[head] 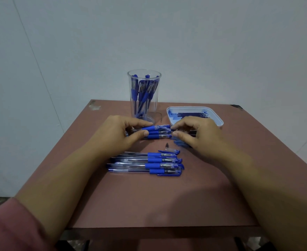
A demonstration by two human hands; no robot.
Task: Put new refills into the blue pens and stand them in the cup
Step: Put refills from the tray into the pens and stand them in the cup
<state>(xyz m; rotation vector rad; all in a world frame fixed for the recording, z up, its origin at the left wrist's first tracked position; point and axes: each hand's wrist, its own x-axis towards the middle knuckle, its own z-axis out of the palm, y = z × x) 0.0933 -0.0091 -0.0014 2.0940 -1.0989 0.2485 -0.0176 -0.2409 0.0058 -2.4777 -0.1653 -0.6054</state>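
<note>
Nearest lens: pink sleeve (9, 227), soft cloth. In front of cup (144, 105), on brown table (149, 205): left hand (120, 131) and right hand (194, 133) pinching opposite ends of one pen (156, 127), atop small pile. Nearer than cup: row of pens (149, 163), clear barrels, blue rubbery grips; loose metal tip (166, 145). Inside cup, clear plastic: standing pens (143, 91), likely done. Right of cup: white tray (219, 122) with refills (190, 114). Roughly half left, by guess.

A dusty-pink sleeve (13, 227) of soft, slightly creased cloth covers the left arm at the 7 o'clock corner of the view, its edge ending near the elbow. Beyond it the left forearm (63, 171) and left hand (116, 131) are bare. The right forearm (257, 178), entering from 4 o'clock, and the right hand (196, 133) are bare too, with thumbnails cut short.
</note>
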